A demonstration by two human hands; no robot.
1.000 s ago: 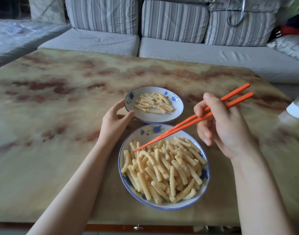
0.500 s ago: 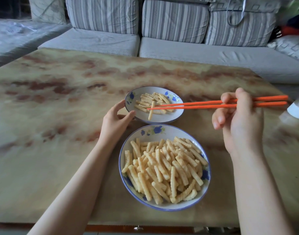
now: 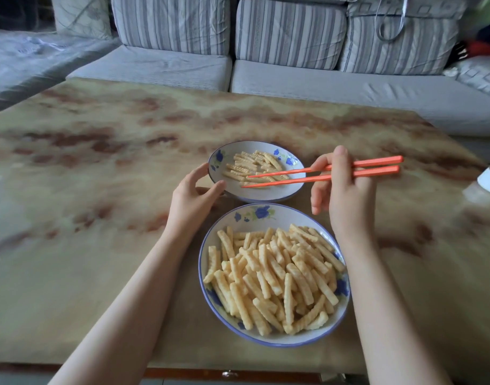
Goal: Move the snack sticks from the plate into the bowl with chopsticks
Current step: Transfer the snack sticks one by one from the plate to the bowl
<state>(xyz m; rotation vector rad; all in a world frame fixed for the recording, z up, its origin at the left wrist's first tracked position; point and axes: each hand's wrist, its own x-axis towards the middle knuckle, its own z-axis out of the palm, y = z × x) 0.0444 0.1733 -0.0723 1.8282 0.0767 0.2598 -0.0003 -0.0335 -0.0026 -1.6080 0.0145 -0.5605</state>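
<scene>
You have nothing to read in this view: no text, label, brand, number or sign is legible on anything.
</scene>
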